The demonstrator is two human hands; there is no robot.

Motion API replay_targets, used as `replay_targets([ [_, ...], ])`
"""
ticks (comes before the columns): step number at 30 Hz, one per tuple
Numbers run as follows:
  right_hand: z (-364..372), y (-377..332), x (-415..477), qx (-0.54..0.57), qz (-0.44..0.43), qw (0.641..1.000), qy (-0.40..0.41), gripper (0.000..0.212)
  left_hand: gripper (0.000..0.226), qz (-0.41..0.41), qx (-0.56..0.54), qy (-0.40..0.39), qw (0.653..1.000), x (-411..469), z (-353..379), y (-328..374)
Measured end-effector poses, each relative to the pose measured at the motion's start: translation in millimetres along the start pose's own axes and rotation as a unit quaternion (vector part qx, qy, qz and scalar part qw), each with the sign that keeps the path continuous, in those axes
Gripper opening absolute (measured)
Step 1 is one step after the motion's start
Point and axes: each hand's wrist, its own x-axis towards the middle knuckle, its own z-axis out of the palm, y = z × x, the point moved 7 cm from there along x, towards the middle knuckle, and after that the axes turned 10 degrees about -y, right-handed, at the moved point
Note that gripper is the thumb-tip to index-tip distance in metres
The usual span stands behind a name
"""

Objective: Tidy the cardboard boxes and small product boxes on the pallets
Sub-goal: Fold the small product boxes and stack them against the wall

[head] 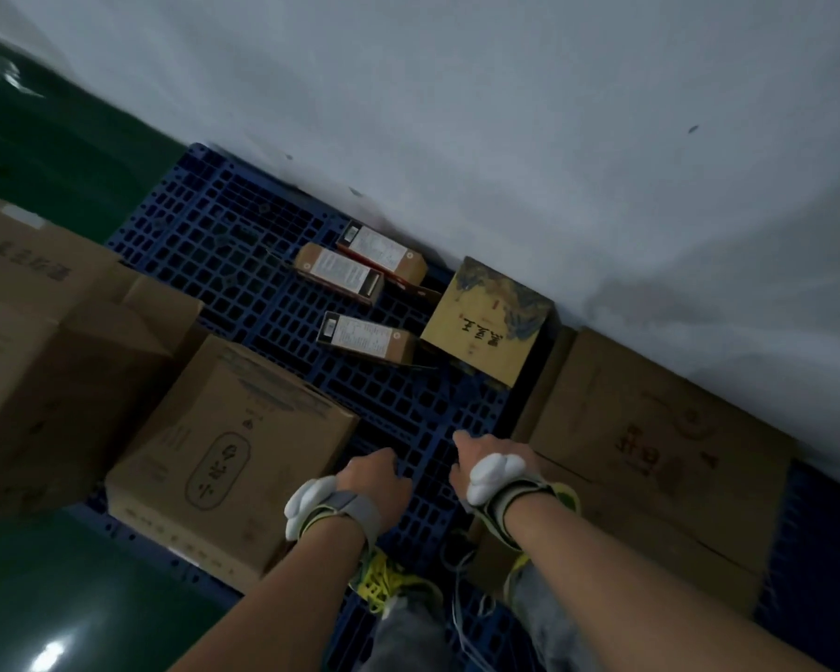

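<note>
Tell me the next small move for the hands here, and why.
Probably reach forward for the nearest small box. Both hands, left and right, hover curled and seemingly empty over the blue pallet, while three small boxes lie loose and askew beyond them, beside the yellow box that stands by the wall. Gathering them looks like the obvious start.

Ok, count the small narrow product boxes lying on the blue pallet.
3. Two lie side by side near the wall; the third lies closer, left of the yellow square box. More may hide behind the cartons.
</note>
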Motion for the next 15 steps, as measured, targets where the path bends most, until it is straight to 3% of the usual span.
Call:
replay_targets([
  [5,8.1,25.9,13.7,0.01,0.007,1.0,-0.002,0.052,0.036,0.01,0.01,0.001,1.0,25.4,3.2,26.4],
  [9,8.3,46.3,29.6,0.01,0.001,1.0,0.003,0.049,0.027,0.0,0.024,0.009,1.0,48.0,-1.3,40.5],
  [15,9.2,85.7,61.5,0.009,-0.015,1.0,-0.004,0.057,0.041,-0.012,0.013,-0.01,1.0,80.5,10.1,59.5],
])
